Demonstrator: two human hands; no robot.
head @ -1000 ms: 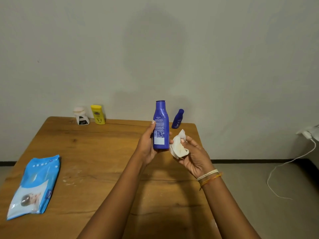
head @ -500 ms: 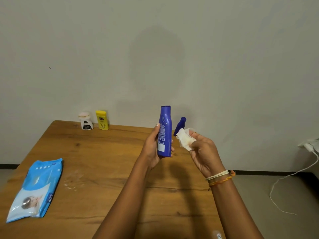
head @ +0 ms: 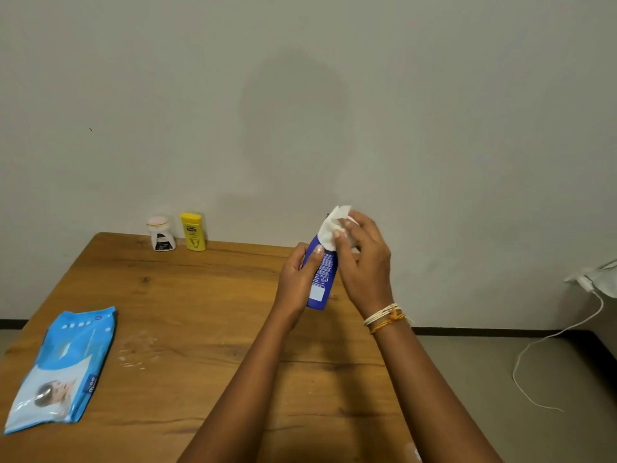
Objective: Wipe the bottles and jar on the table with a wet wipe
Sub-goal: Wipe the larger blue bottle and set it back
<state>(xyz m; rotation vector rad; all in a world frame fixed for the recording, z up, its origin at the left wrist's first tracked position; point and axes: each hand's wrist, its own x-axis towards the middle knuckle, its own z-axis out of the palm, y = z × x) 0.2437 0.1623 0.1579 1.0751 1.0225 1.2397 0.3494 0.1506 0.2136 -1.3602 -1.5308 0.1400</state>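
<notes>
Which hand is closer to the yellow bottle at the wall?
Left. The left hand, holding the blue bottle, is to the right of the yellow bottle and nearer the camera. The right hand, pressing the wipe on the blue bottle's top, is farther right.

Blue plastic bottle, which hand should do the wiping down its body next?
Right. The right hand already presses the white wet wipe against the top of the blue plastic bottle, while the left hand grips the bottle's body and steadies it.
</notes>
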